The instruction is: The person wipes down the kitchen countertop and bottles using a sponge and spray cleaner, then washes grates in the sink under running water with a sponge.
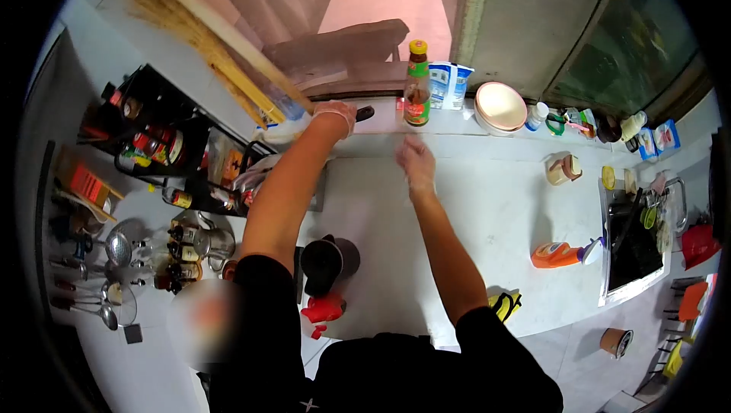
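My left hand [335, 118], in a clear plastic glove, is at the ledge with its fingers curled. A black handle [365, 113] juts out to the right from under it; the rest of that utensil is hidden. My right hand [417, 163], also gloved, hangs over the back of the white counter [381, 245], fingers loosely bent and apart, with nothing visible in it. Just beyond it, a sauce bottle [417, 93] with a yellow cap and green label stands upright on the ledge, apart from the fingers.
Right of the bottle are a blue-white packet [450, 84] and stacked bowls [500, 107]. A black kettle [322, 264] stands near my left arm. An orange spray bottle [556, 255] lies before the sink [603, 291]. A black rack [164, 146] of bottles is on the left.
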Demonstrator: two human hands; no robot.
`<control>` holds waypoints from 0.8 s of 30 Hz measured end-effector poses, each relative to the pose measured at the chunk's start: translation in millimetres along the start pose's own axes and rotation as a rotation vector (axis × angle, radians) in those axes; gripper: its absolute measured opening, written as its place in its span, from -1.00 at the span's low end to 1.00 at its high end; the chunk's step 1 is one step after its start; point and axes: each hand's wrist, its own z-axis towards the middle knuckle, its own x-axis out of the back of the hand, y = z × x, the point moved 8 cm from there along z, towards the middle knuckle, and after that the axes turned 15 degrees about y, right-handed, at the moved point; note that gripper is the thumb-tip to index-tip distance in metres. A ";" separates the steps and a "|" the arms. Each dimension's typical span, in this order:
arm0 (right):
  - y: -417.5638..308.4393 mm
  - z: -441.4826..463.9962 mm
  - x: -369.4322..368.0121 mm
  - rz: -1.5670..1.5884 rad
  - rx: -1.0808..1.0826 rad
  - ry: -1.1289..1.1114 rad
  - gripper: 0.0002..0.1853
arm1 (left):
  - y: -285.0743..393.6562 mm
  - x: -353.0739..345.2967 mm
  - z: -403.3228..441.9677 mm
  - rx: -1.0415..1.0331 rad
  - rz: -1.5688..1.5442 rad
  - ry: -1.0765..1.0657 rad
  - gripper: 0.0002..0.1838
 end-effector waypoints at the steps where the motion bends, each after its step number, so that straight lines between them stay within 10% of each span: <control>1: 9.6 -6.1 15.6 -0.001 0.004 -0.020 -0.64 | 5.4 -4.3 9.5 -0.005 0.023 0.004 -0.67; 17: 62.2 -124.4 128.6 0.020 -0.351 0.007 -0.66 | 61.2 -51.2 19.0 0.326 -0.484 0.359 -0.60; 20: 48.2 -133.5 142.4 -0.005 -0.291 0.033 -0.65 | 86.2 1.8 -49.2 0.281 -0.526 0.582 -0.64; 21: 41.7 -137.1 149.8 0.012 -0.262 0.044 -0.65 | 93.9 -2.1 -57.3 0.210 -0.557 0.953 -0.70; 24: 29.1 -150.2 176.3 -0.063 -0.207 0.076 -0.64 | 141.9 19.4 -104.9 0.177 -0.976 0.648 -0.73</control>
